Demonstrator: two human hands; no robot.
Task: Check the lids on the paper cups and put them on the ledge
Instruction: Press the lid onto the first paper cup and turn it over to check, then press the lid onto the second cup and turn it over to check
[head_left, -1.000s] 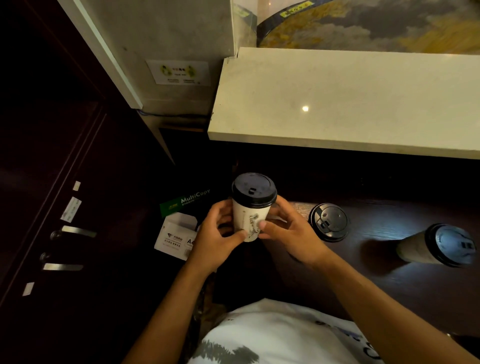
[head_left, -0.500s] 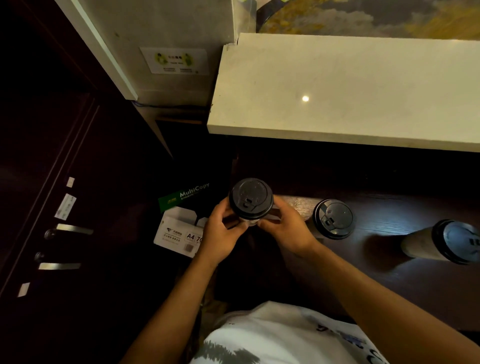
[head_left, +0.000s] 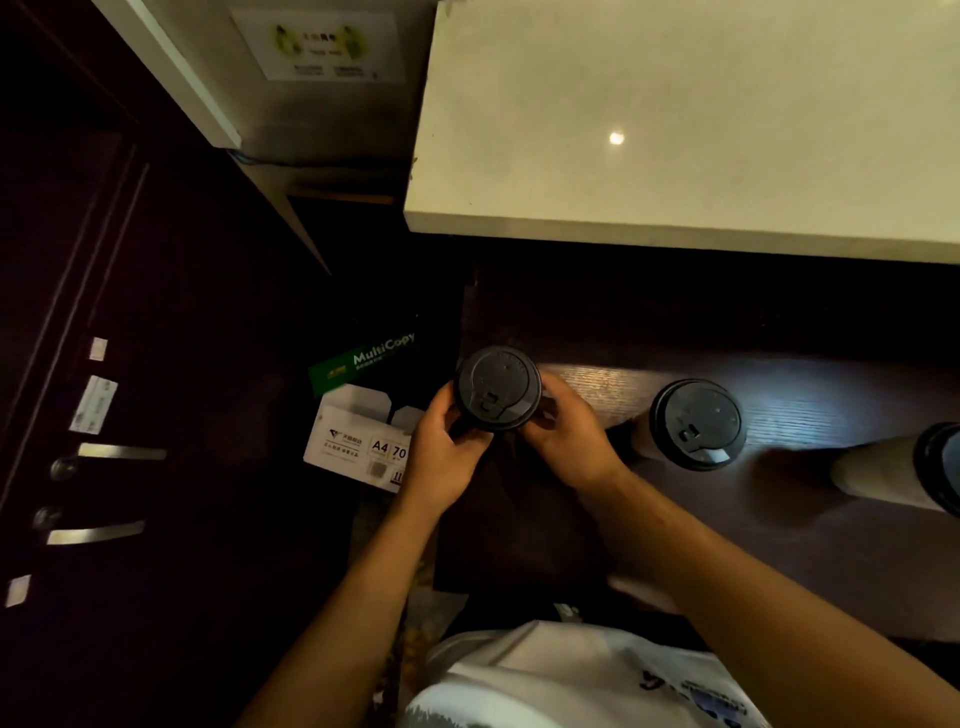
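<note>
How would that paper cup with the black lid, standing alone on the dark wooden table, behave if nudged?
The paper cup with the black lid looks tall and narrow-based, so it would probably tip rather than slide. Its paper wall likely dents under a firm squeeze.

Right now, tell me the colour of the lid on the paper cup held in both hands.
Black, shown best in the head view.

— Held cup (head_left: 497, 388): I see only its black lid; body hidden beneath lid and fingers (head_left: 558, 410).
— Third cup (head_left: 893, 470)?
— Lid cut by right edge. Wall notice (head_left: 318, 44) blurred, top cropped. Door labels (head_left: 94, 404) unreadable.
</note>
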